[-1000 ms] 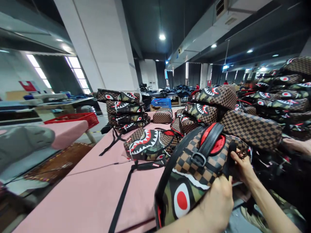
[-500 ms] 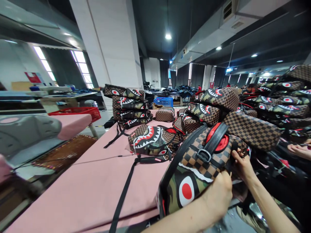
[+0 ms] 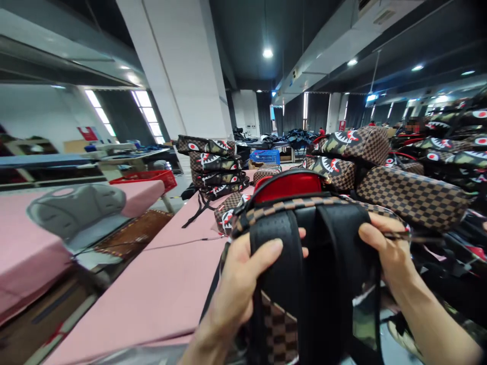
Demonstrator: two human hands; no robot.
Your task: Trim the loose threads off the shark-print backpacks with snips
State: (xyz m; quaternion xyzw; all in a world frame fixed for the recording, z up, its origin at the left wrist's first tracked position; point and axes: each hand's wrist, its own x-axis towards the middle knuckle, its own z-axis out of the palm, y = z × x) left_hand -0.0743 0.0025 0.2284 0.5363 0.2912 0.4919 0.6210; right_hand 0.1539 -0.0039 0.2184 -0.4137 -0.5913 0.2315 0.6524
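I hold a brown checkered backpack point(image 3: 315, 263) upright in front of me, its black back panel and black shoulder straps facing me and a red-lined handle at the top. My left hand point(image 3: 243, 276) grips its left side, thumb across the left strap. My right hand point(image 3: 388, 253) grips its right top corner, fingers curled round the edge. The backpack hangs over the near edge of a pink table point(image 3: 160, 299).
Stacks of shark-mouth checkered backpacks point(image 3: 211, 165) stand farther down the table, and a big pile point(image 3: 414, 172) fills the right. A grey chair point(image 3: 81, 213), a red basket point(image 3: 148, 177) and another pink table are at left. A blue crate point(image 3: 265, 156) sits far back.
The backpack has been turned round and raised: its camouflage shark-face front faced me before, now its black back panel does. Both hands shifted to its upper sides.
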